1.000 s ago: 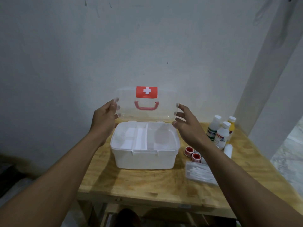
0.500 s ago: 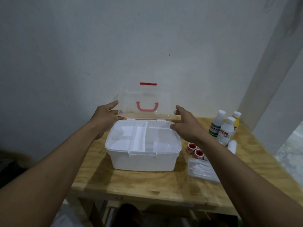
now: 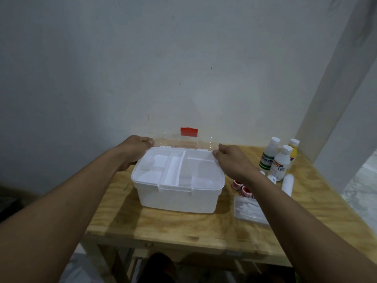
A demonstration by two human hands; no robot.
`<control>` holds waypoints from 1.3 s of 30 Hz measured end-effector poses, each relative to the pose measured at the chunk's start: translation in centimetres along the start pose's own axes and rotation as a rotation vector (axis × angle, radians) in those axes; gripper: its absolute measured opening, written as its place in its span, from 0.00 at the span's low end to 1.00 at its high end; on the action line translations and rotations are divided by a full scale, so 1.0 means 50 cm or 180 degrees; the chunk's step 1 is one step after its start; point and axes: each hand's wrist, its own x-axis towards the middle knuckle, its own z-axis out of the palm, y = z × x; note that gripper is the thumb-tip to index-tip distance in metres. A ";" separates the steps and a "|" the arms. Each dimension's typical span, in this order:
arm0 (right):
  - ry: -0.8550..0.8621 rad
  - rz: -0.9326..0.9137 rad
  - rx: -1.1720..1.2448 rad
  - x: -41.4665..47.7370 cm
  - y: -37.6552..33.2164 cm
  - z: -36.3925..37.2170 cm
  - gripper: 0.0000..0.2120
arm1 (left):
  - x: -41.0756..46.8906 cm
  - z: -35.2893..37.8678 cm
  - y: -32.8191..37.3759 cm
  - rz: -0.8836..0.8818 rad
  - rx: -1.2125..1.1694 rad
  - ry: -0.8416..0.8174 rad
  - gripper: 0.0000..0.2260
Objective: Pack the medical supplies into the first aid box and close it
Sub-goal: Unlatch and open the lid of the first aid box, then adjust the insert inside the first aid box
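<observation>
The white first aid box (image 3: 177, 187) is sitting open on the wooden table (image 3: 163, 225), its clear lid (image 3: 182, 142) tipped back toward the far wall. The left hand (image 3: 135, 149) and right hand (image 3: 230, 160) are each curling their fingers around a far corner of that lid. To the right, 3 bottles (image 3: 280, 162), red tape rolls (image 3: 241, 186) and a clear packet of swabs (image 3: 247, 210) are lying on the table beside the box.

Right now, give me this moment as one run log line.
stage: box opened | lid: folded back, both hands on it | left hand | right hand | first aid box: tray empty | supplies: unpacked, on table
</observation>
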 end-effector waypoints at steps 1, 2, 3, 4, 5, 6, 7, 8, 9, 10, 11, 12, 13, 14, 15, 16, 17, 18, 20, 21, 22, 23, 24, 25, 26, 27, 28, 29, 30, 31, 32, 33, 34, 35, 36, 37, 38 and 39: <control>0.0007 0.0024 0.0024 -0.001 -0.002 0.001 0.20 | -0.001 -0.002 -0.001 -0.0081 -0.0081 -0.0051 0.11; 0.0035 0.0043 0.0041 0.000 -0.004 0.002 0.20 | -0.001 -0.004 -0.005 -0.0155 -0.0186 -0.0114 0.10; 0.0066 0.0062 0.0067 0.002 -0.005 0.002 0.20 | 0.001 -0.007 -0.008 -0.0201 -0.0303 -0.0177 0.09; 0.0099 0.0085 0.0105 0.003 -0.007 0.002 0.20 | 0.003 -0.009 -0.011 -0.0228 -0.0398 -0.0223 0.08; 0.0122 0.0124 0.0154 0.005 -0.008 0.001 0.21 | 0.005 -0.009 -0.012 -0.0244 -0.0446 -0.0236 0.07; 0.0129 0.0156 0.0194 0.007 -0.010 0.000 0.21 | 0.005 -0.009 -0.012 -0.0258 -0.0449 -0.0215 0.07; 0.0130 0.0178 0.0233 0.010 -0.010 -0.001 0.20 | 0.007 -0.008 -0.011 -0.0262 -0.0447 -0.0159 0.07; 0.0135 0.0195 0.0255 0.012 -0.011 -0.001 0.20 | 0.008 -0.005 -0.008 -0.0260 -0.0439 -0.0083 0.09; 0.0137 0.0211 0.0259 0.013 -0.011 -0.002 0.20 | 0.009 -0.002 -0.005 -0.0264 -0.0426 -0.0016 0.10; 0.0147 0.0209 0.0261 0.014 -0.012 -0.002 0.20 | 0.010 0.001 -0.003 -0.0273 -0.0404 0.0026 0.11; 0.0167 0.0201 0.0269 0.015 -0.012 -0.002 0.21 | 0.010 0.004 -0.002 -0.0281 -0.0389 0.0053 0.12; 0.0185 0.0188 0.0287 0.017 -0.011 -0.002 0.22 | 0.011 0.005 -0.003 -0.0296 -0.0392 0.0071 0.13; 0.0184 0.0198 0.0310 0.019 -0.010 -0.001 0.23 | 0.011 0.007 -0.004 -0.0315 -0.0396 0.0089 0.13; 0.0167 0.0201 0.0330 0.019 -0.009 -0.001 0.22 | 0.010 0.010 -0.005 -0.0324 -0.0396 0.0114 0.14; 0.0146 0.0205 0.0359 0.019 -0.007 -0.001 0.21 | 0.007 0.013 -0.006 -0.0323 -0.0379 0.0152 0.15; 0.0122 0.0203 0.0384 0.018 -0.007 -0.001 0.20 | 0.004 0.015 -0.006 -0.0312 -0.0345 0.0202 0.16; 0.0102 0.0202 0.0394 0.018 -0.007 -0.001 0.19 | 0.001 0.017 -0.006 -0.0292 -0.0318 0.0254 0.16; 0.0094 0.0183 0.0370 0.016 -0.007 -0.001 0.18 | -0.001 0.020 -0.006 -0.0267 -0.0297 0.0294 0.17; 0.0089 0.0136 0.0290 0.016 -0.007 -0.001 0.19 | -0.008 0.024 -0.005 -0.0214 -0.0230 0.0325 0.17; 0.0073 0.0127 0.0259 0.014 -0.010 -0.003 0.20 | -0.011 0.024 -0.004 -0.0175 -0.0184 0.0334 0.17; 0.0050 0.0105 0.0217 0.012 -0.012 -0.004 0.21 | -0.013 0.023 -0.003 -0.0126 -0.0148 0.0343 0.17; 0.0015 0.0092 0.0169 0.010 -0.015 -0.006 0.23 | -0.015 0.022 -0.002 -0.0056 -0.0118 0.0358 0.17; -0.0004 0.0071 0.0132 0.007 -0.017 -0.008 0.24 | -0.021 0.022 0.000 0.0029 -0.0057 0.0370 0.17; -0.0017 0.0063 0.0103 0.005 -0.020 -0.011 0.25 | -0.027 0.023 0.002 0.0138 0.0060 0.0414 0.17; -0.0027 0.0033 0.0078 0.001 -0.022 -0.015 0.26 | -0.033 0.025 0.004 0.0285 0.0258 0.0504 0.19; -0.0040 -0.0008 0.0044 -0.005 -0.025 -0.021 0.26 | -0.045 0.030 0.007 0.0471 0.0513 0.0649 0.20; -0.0050 -0.0059 -0.0024 -0.011 -0.027 -0.028 0.26 | -0.063 0.039 0.010 0.0688 0.0759 0.0820 0.20; -0.0053 -0.0101 -0.0125 -0.017 -0.027 -0.035 0.26 | -0.085 0.051 0.013 0.0953 0.0981 0.1001 0.20; -0.0056 -0.0151 -0.0230 -0.024 -0.026 -0.044 0.25 | -0.109 0.066 0.013 0.1281 0.1173 0.1148 0.20; -0.0059 -0.0195 -0.0322 -0.032 -0.026 -0.054 0.25 | -0.135 0.084 0.014 0.1621 0.1339 0.1207 0.21; -0.0057 -0.0238 -0.0408 -0.041 -0.025 -0.064 0.24 | -0.163 0.104 0.013 0.1887 0.1447 0.1176 0.22; -0.0064 -0.0253 -0.0481 -0.051 -0.024 -0.075 0.23 | -0.184 0.124 0.009 0.2072 0.1518 0.1094 0.23; -0.0070 -0.0267 -0.0552 -0.062 -0.021 -0.086 0.22 | -0.203 0.142 0.005 0.2166 0.1620 0.1018 0.24; -0.0076 -0.0261 -0.0634 -0.075 -0.018 -0.096 0.21 | -0.217 0.158 -0.001 0.2189 0.1754 0.0960 0.24; -0.0067 -0.0265 -0.0734 -0.088 -0.013 -0.105 0.20 | -0.230 0.171 -0.007 0.2184 0.1931 0.0938 0.25; -0.0053 -0.0258 -0.0836 -0.103 -0.008 -0.115 0.19 | -0.241 0.182 -0.015 0.2181 0.2105 0.0947 0.25; -0.0041 -0.0257 -0.0930 -0.117 -0.001 -0.122 0.17 | -0.249 0.191 -0.024 0.2168 0.2258 0.0965 0.26; -0.0053 -0.0249 -0.1044 -0.133 0.004 -0.128 0.16 | -0.255 0.197 -0.033 0.2138 0.2382 0.0989 0.26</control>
